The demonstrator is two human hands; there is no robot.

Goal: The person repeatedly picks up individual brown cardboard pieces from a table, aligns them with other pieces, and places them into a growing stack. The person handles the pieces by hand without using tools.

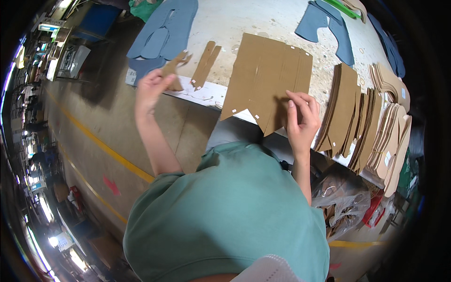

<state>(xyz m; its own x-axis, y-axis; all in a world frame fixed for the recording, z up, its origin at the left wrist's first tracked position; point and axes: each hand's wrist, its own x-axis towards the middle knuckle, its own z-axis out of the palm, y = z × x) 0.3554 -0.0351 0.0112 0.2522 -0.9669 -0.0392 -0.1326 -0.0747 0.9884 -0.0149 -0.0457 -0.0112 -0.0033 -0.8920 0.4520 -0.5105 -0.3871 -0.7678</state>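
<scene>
My left hand (151, 91) is at the near left edge of the table, with thumb and fingers closed on a small, irregular brown cut piece (174, 71). Beside that piece lie two narrow brown strips (206, 65) with small white stickers. In front of me several large brown panels (268, 77) overlap, their near ends jutting past the table edge. Over the right side of these panels is my right hand (304, 120), its fingers loosely bent and thumb apart, with nothing visible in it. I cannot tell whether its fingertips touch the panel.
Blue-grey cut pieces (162, 30) lie at the far left of the white table (221, 21), others (324, 28) at the far right. Stacks of brown pieces (345, 108) and beige pieces (387, 141) line the right side. A clear plastic bag (345, 202) sits below.
</scene>
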